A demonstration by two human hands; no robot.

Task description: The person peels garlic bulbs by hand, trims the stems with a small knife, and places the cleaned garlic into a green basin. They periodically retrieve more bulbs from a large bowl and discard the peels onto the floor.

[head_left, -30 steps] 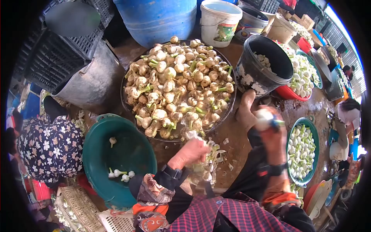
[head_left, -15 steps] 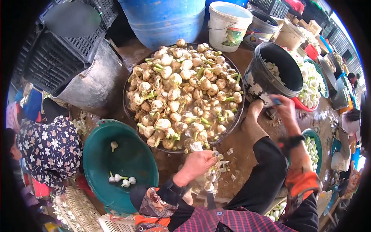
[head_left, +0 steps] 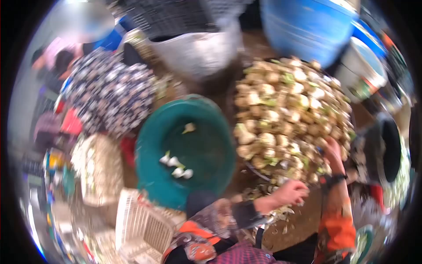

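Garlic bulbs (head_left: 281,110), brownish and unpeeled with some green stems, are heaped in a wide round pan. My right hand (head_left: 333,155) is at the heap's near right edge, blurred; a bit of blue shows by its fingertips, and I cannot make out its grip. Left of it, my left hand (head_left: 288,193) hovers over peelings in front of the heap, its fingers curled in; whatever they hold is too smeared to name. To the left stands a green basin (head_left: 145,158) with several white, trimmed garlic bulbs (head_left: 176,167) inside.
A blue barrel (head_left: 303,31) and a white bucket (head_left: 360,70) stand behind the heap. At right is a black bucket (head_left: 371,149). A metal tub (head_left: 202,53) sits under black crates. A person in a floral top (head_left: 107,88) is at left, near pale plastic baskets (head_left: 145,220).
The view has swung left, so everything sits further right. My right hand has left the black bucket's side for the garlic heap. My left hand stays low before the heap.
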